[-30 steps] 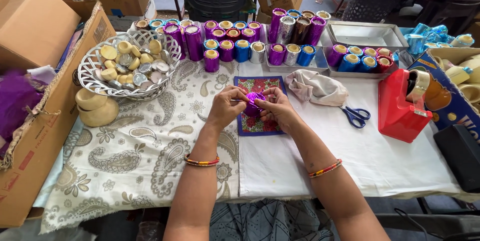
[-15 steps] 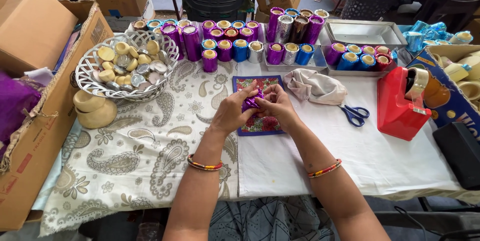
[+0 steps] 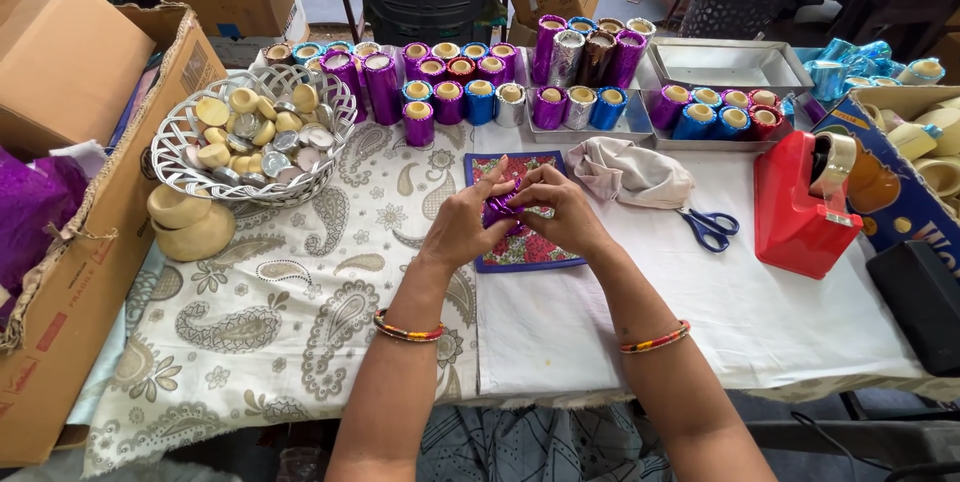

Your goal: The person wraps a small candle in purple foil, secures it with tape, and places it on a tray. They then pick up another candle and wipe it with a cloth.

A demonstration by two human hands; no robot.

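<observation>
Your table (image 3: 800, 332) carries a paisley cloth (image 3: 270, 322), a white sheet (image 3: 560, 332), a wire basket (image 3: 190, 177), blue scissors (image 3: 712, 229), a red tape dispenser (image 3: 795, 212) and a steel tray (image 3: 727, 67).

There are two hands, the left hand (image 3: 463, 225) and the right hand (image 3: 566, 214), and one small purple foil piece (image 3: 499, 210) between them. On the table I count one white wire basket (image 3: 185, 170), one pair of blue scissors (image 3: 711, 227), one red tape dispenser (image 3: 800, 204), one metal tray (image 3: 728, 65), one folded cloth (image 3: 628, 171) and two plain wooden cups (image 3: 189, 221).
</observation>
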